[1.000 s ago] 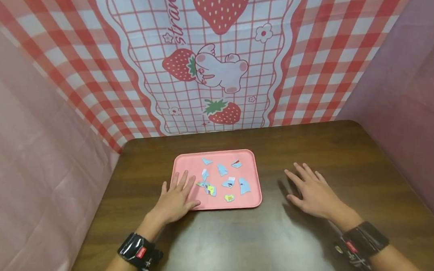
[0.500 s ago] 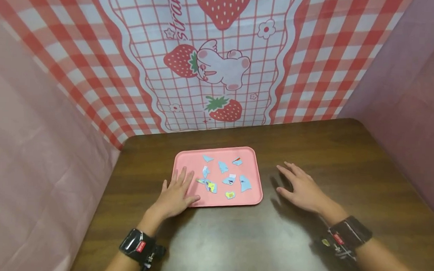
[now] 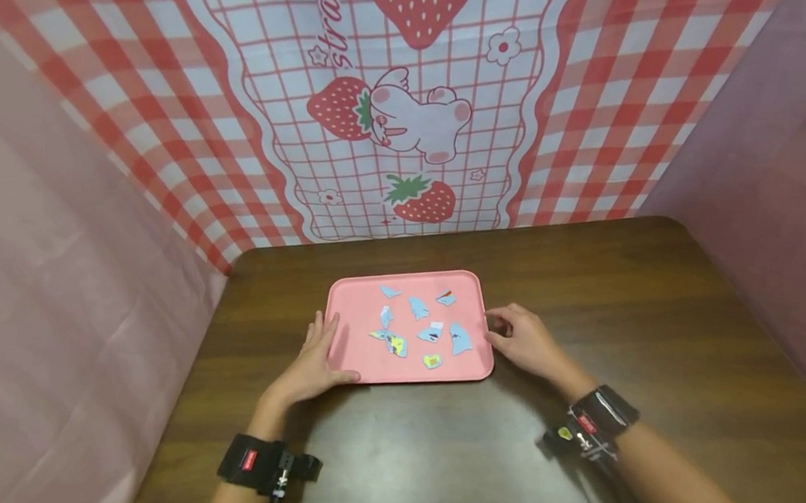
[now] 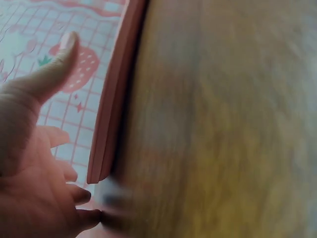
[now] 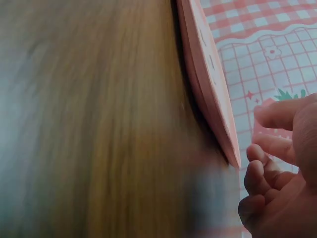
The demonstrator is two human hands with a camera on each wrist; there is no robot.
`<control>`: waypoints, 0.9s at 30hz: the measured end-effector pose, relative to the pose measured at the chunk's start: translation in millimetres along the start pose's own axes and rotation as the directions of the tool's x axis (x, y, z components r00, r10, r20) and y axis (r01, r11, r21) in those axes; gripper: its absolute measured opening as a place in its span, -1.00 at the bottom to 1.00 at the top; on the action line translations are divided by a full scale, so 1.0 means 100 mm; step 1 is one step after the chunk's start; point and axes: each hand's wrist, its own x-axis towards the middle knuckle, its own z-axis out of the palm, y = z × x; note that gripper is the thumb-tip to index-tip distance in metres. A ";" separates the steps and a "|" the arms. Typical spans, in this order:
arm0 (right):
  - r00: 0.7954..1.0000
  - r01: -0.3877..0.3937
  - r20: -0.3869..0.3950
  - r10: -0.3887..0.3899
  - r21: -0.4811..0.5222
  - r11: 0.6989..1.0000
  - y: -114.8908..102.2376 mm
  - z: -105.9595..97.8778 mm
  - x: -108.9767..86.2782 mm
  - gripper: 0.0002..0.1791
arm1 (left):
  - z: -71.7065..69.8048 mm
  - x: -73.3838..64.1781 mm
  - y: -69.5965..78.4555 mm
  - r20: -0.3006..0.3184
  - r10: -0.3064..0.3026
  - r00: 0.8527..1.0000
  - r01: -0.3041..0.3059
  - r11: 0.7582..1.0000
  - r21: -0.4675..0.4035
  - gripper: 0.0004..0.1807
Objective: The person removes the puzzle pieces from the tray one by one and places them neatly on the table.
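Note:
A pink tray [image 3: 357, 298] lies on the wooden table in the head view. On it are several small, irregular flat pieces, mostly light blue, including a yellow one [image 3: 432, 361] and a joined-looking cluster [image 3: 394, 343]. My left hand [image 3: 310, 366] is at the tray's near left corner, fingers extended along the left side and thumb across the front rim. At the right rim is my right hand [image 3: 529, 342], its bent forefinger and thumb tips close to the edge with a gap between them. In the right wrist view, its other fingers [image 5: 255, 176] curl loosely.
Behind the table [image 3: 598, 275] hangs a red and white strawberry-print cloth [image 3: 282, 89]. Pink curtains [image 3: 70, 304] stand at both sides. Each forearm wears a black wrist strap with a camera.
My right hand has moved left from the bare tabletop to the tray's right rim, its fingers bending. My left hand has slid outward off the tray's surface to its left edge.

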 end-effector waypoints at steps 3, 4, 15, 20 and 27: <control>1.000 0.017 0.023 -0.017 -0.011 1.000 -0.01 0.08 0.06 -0.66 | 0.00 0.00 -0.06 0.015 0.007 1.000 -0.007 1.000 -0.029 0.36; 0.999 0.028 0.028 -0.028 -0.013 1.000 -0.01 0.10 0.08 -0.67 | 0.00 -0.01 -0.07 0.019 0.010 1.000 -0.010 0.999 -0.037 0.37; 0.986 0.056 0.167 -0.025 -0.187 0.981 -0.13 0.23 0.21 -0.58 | 0.03 -0.05 -0.23 0.014 0.069 0.998 -0.067 0.990 -0.124 0.36; 0.977 0.074 0.210 -0.020 -0.254 0.964 -0.22 0.23 0.24 -0.47 | 0.06 -0.07 -0.26 -0.011 0.065 0.998 -0.065 0.995 -0.082 0.32; 0.960 0.063 0.276 0.040 -0.356 0.932 -0.27 0.23 0.26 -0.48 | 0.11 -0.06 -0.24 -0.019 0.034 0.999 -0.036 0.996 -0.085 0.34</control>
